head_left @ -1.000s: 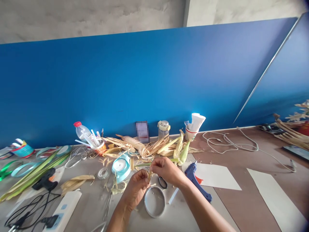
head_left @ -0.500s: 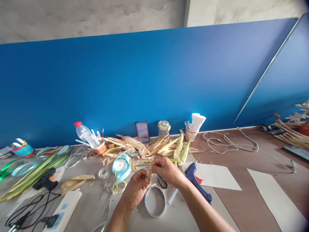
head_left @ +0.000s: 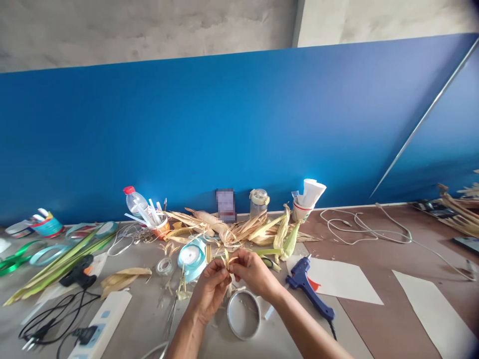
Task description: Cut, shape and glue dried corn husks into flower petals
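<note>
Between my two hands is a small piece of corn husk [head_left: 226, 259], pale yellow, its tips sticking up above the fingers. My left hand [head_left: 210, 288] pinches it from the left, fingers closed. Thumb and fingers of my right hand [head_left: 250, 269] close on the same piece from the right. Just below the hands lies a round, silver-rimmed ring or shallow dish [head_left: 244, 315]. A roll of light blue ribbon [head_left: 192, 259] lies left of the hands. Behind them spreads a heap of dried corn husks [head_left: 224, 232].
A blue hot glue gun [head_left: 310, 289] lies at the right on white paper [head_left: 346, 280]. At the left are a power strip [head_left: 101, 324], black cables, green leaves [head_left: 56, 267] and a black glue gun-like tool [head_left: 78, 273]. Cups, a bottle [head_left: 135, 202] and a jar [head_left: 259, 202] stand along the blue partition.
My hands have shifted slightly, and the husk piece now shows its tips spread above the fingers. The camera view has turned a little, so everything appears slightly farther right and lower.
</note>
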`<state>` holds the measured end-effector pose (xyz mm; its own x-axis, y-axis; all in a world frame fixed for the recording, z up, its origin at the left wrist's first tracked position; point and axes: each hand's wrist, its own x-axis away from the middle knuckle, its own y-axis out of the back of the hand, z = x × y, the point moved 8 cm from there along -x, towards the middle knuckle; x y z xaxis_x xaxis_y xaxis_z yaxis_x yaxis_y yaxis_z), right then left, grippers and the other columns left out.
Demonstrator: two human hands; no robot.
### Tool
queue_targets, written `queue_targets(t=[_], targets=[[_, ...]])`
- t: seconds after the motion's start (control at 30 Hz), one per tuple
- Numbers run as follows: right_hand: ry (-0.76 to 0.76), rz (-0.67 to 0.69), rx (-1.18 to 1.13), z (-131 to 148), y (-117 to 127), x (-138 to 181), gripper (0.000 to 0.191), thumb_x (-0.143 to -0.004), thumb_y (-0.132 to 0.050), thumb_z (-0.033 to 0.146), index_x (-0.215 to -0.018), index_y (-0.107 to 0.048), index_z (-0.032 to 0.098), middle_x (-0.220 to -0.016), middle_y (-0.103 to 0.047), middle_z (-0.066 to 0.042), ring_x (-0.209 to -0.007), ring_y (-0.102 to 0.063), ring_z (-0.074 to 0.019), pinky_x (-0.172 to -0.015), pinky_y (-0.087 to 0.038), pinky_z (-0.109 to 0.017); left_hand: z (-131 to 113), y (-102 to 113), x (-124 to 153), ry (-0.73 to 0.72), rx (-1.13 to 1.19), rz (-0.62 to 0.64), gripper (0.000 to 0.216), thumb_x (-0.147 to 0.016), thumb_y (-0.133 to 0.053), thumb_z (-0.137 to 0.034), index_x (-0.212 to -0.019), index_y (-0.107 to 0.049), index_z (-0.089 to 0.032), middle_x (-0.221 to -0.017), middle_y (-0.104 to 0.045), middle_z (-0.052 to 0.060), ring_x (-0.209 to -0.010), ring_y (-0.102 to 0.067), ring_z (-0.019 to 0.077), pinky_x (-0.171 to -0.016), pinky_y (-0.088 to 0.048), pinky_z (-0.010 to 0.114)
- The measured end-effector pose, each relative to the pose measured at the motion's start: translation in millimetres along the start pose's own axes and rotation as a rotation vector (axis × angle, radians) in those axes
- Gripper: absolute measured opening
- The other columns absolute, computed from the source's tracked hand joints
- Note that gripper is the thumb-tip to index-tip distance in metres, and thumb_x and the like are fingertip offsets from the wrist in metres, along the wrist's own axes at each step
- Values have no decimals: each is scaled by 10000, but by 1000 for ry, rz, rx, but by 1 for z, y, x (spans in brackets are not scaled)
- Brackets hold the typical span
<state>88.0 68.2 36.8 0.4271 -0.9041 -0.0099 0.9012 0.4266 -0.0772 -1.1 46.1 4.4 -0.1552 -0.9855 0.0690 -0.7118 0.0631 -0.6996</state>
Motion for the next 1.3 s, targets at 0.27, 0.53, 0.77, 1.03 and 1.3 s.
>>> queue_targets(t=[0.27, 0.53, 0.77, 1.03, 1.3], targets=[[36, 5, 10, 2, -3, 0, 53, -654, -529, 117, -668, -520, 167, -505, -494, 63, -475, -440, -79, -477, -340, -194, -1, -3, 2, -6, -13, -16, 155, -601, -747, -135, -649, -601, -146, -527, -528, -45, -455, -396, 26, -476, -315, 151], [146, -76, 240, 10, 3, 5, 126, -669, -484, 82, -722, -553, 174, -585, -531, 44, -555, -485, -101, -544, -374, -204, -7, 5, 1, -98, -162, -141, 155, -581, -758, -157, -629, -610, -156, -562, -553, -39, -537, -448, 53, -517, -341, 163], [283, -215, 502, 23, 5, 8, 69, -682, -510, 101, -676, -512, 169, -622, -531, 17, -590, -491, -120, -569, -374, -222, -9, 7, 1, -183, -222, -175, 114, -602, -741, -199, -669, -652, -172, -579, -549, -29, -565, -465, 79, -554, -366, 199], [289, -261, 469, 30, 4, 12, 77, -694, -501, 100, -709, -508, 175, -623, -529, 23, -576, -492, -112, -552, -379, -215, -10, 2, 4, -246, -146, -100, 119, -707, -666, -260, -763, -676, -155, -634, -573, 11, -602, -480, 102, -591, -381, 225], [171, -135, 256, 19, 5, 6, 66, -704, -530, 139, -753, -567, 164, -624, -552, 18, -585, -507, -117, -577, -395, -230, -11, 0, 5, -193, -121, -147, 156, -642, -728, -266, -678, -619, -161, -659, -575, 5, -638, -497, 106, -627, -395, 220]])
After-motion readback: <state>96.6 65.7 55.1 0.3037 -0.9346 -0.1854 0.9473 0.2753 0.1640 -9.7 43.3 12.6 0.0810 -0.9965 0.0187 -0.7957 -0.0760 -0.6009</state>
